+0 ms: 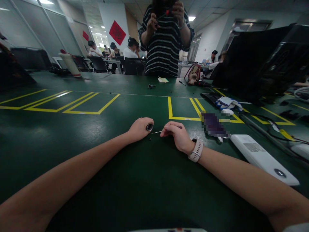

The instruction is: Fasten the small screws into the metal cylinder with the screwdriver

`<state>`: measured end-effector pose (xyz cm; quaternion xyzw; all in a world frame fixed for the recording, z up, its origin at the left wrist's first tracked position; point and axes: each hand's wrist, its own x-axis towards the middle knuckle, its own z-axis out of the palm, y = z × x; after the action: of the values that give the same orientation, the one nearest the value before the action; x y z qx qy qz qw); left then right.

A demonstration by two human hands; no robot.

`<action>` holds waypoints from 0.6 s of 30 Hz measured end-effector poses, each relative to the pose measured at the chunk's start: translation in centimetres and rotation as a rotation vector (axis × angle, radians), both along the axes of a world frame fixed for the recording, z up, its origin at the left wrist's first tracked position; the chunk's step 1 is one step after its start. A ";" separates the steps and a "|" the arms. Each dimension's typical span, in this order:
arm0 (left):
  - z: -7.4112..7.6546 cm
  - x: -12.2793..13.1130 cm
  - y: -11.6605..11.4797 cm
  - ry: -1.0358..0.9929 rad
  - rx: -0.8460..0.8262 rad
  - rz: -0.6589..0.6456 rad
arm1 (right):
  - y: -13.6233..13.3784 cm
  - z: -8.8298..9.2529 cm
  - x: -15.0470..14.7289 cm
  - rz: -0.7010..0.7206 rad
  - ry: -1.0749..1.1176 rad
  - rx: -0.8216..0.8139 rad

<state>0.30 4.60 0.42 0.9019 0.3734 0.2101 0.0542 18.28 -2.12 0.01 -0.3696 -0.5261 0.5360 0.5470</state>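
Observation:
My left hand [140, 129] rests on the green table [72, 138], fingers closed round a small dark cylindrical part [149, 127] whose open round end faces right. My right hand [175, 133], with a white watch on the wrist, pinches a thin metal tool [157, 131] whose tip points left toward the cylinder's opening and stops just short of it. A tiny dark piece [150, 139] lies on the table just below the two hands.
Across the table a person in a striped top [165, 42] handles a red-tipped tool. A white flat device [263, 158], gloves [228, 103], cables and black cases lie to the right. Another small cylinder [151, 86] and a yellow pad [163, 79] sit far ahead. Yellow tape outlines mark the surface.

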 end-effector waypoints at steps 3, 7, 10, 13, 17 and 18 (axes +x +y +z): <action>0.0 0.0 0.0 -0.008 -0.004 0.003 | 0.0 0.0 0.0 0.007 -0.028 0.013; -0.1 0.0 0.1 -0.029 -0.013 0.009 | -0.1 -0.1 0.2 0.003 -0.032 0.081; -0.2 -0.1 0.1 -0.052 -0.019 0.023 | -0.5 0.0 0.4 0.019 -0.096 0.182; -0.2 -0.1 0.1 -0.066 -0.025 0.030 | -1.0 0.4 0.4 0.023 -0.217 0.308; -0.1 0.0 0.0 -0.071 -0.033 0.023 | -1.4 0.7 0.2 -0.061 -0.404 0.425; -0.1 0.0 0.0 -0.072 -0.034 0.021 | -1.4 0.8 0.1 -0.074 -0.450 0.450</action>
<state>0.30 4.58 0.35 0.8888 0.3841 0.2365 0.0806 18.42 -3.48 0.78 -0.3676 -0.7254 0.2909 0.5040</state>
